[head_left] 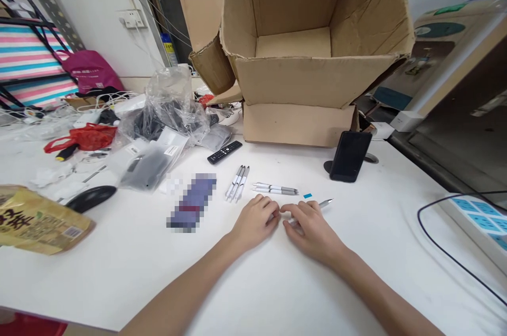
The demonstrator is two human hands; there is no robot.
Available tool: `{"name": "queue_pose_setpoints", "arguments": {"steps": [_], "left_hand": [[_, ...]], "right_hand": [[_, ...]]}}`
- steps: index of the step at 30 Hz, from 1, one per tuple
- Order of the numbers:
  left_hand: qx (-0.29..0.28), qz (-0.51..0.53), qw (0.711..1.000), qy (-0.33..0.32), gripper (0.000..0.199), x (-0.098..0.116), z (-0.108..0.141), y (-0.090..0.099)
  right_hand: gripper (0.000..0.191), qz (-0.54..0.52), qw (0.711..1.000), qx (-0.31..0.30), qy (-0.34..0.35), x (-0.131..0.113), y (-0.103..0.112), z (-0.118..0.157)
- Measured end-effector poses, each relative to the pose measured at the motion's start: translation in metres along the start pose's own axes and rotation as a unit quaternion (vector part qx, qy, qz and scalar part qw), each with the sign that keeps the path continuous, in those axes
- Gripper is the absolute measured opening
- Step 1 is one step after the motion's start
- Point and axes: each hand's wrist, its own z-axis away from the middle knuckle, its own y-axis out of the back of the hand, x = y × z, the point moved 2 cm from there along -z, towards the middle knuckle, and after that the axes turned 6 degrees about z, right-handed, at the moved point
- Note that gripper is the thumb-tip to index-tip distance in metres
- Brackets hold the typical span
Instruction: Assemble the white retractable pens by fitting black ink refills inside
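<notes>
My left hand [256, 222] rests on the white table [237, 299] with its fingers curled together; whatever they may hold is hidden. Close beside it, my right hand [311, 230] is closed over a white and grey pen [327, 202], whose grey tip sticks out beyond the fingers to the right. The fingertips of both hands nearly meet. Just past them lies a sideways group of pens [275, 188], tips to the right. A second group of pens [237, 184] lies to the left, tips pointing away from me. By the right hand is a small blue slip [308, 196].
A large open cardboard box [297, 124] stands at the back. Nearby are a black phone on a stand [350, 157], a remote control [224, 152] and a blurred purple item [194, 201]. Plastic bags [152, 164] and a yellow pouch [43, 220] lie left, a power strip [479, 220] right.
</notes>
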Motion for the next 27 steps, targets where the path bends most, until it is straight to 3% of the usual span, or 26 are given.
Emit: {"name": "queue_pose_setpoints", "arguments": {"steps": [20, 27], "left_hand": [[0.012, 0.014, 1.000, -0.005, 0.008, -0.0064, -0.0006, -0.0050], [0.012, 0.022, 1.000, -0.006, 0.008, -0.0066, -0.0005, -0.0047]], "right_hand": [[0.033, -0.006, 1.000, 0.001, -0.005, -0.0014, 0.0004, 0.0012], [0.030, 0.000, 1.000, 0.000, 0.015, -0.0034, 0.0014, 0.0007]]}}
